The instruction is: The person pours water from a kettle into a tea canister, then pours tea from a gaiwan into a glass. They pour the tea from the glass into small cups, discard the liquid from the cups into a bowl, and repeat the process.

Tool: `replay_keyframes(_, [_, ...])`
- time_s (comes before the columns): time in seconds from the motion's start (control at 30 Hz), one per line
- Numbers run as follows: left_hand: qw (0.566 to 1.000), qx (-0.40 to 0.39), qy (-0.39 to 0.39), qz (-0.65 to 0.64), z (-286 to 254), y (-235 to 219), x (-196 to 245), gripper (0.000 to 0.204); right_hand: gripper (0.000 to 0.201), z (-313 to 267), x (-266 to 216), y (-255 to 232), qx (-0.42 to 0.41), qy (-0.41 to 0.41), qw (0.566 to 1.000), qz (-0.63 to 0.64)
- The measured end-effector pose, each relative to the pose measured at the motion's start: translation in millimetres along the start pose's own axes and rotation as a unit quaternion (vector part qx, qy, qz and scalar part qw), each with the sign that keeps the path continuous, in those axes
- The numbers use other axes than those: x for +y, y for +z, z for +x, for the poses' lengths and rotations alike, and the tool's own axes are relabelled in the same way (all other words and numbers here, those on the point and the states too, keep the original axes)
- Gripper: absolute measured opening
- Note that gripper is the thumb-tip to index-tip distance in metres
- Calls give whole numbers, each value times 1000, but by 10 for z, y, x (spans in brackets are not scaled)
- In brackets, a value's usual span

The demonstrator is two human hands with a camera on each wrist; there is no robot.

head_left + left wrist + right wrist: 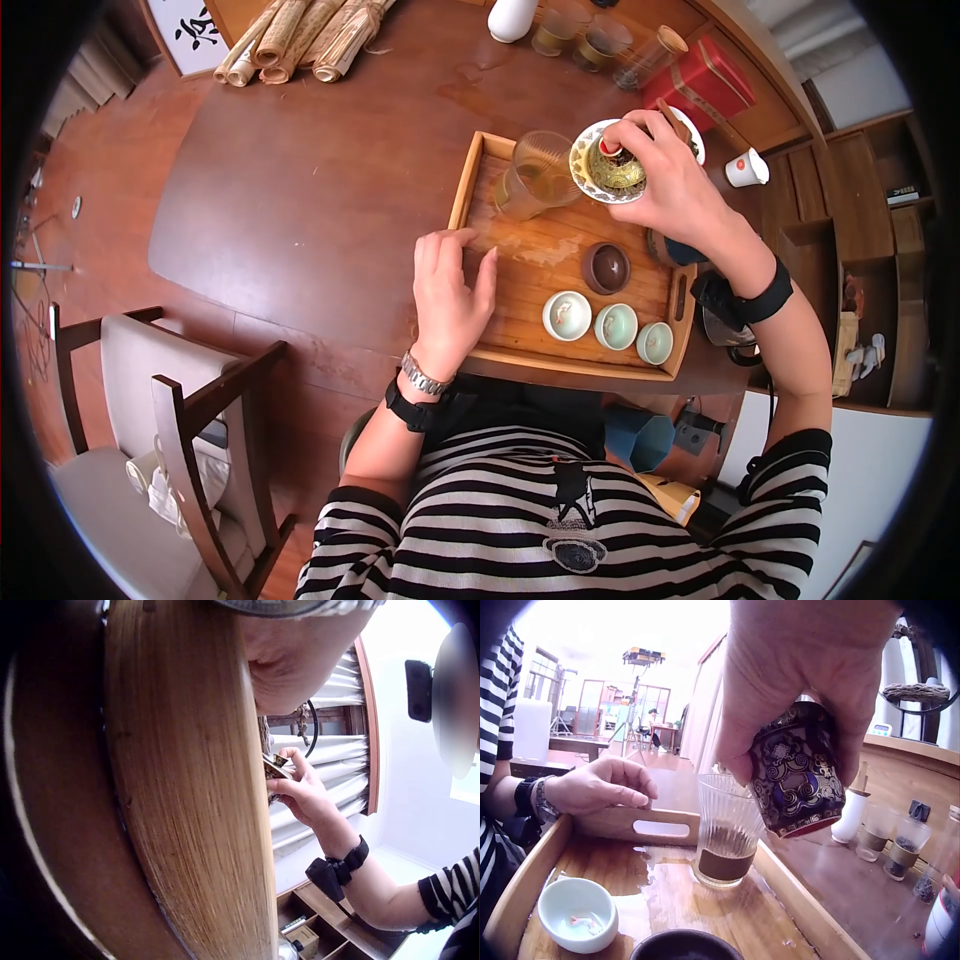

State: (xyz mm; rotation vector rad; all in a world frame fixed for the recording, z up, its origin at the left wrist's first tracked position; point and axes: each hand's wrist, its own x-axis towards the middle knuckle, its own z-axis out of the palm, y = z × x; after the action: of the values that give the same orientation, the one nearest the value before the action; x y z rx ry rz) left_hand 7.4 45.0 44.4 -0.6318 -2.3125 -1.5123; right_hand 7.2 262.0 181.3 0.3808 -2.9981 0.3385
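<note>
We see the right hand (665,175) raised over the far right corner of the wooden tray (520,270), its fingers curled round a lidded cup (612,165) and tipping it on its side toward the glass pitcher (535,175) just beside it. From the right wrist view, the cup (799,784) hangs tilted above and to the right of the pitcher (727,832), its rim close to the pitcher's lip; we cannot tell whether they touch. The left hand (450,295) lies flat with fingers spread and relaxed on the near left edge of the tray, gripping nothing. We see the tray sitting at the near edge of the dark table (300,190), with broad bare table to its left and beyond it. Inside the tray, the middle boards are wet and bare, while three small pale cups (610,328) line the near right side and a brown bowl (606,268) sits just behind them. The lidded cup is dark blue with gold scrollwork outside and a gold-patterned inside. The pitcher is clear ribbed glass holding a little amber liquid at the bottom.
</note>
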Motion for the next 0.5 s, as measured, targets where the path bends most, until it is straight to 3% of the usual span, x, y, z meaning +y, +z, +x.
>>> replay_keyframes(0.5, [1000, -1, -4, -13, 0, -7, -2, 21, 50, 149, -111, -83, -65, -7, 994, -86])
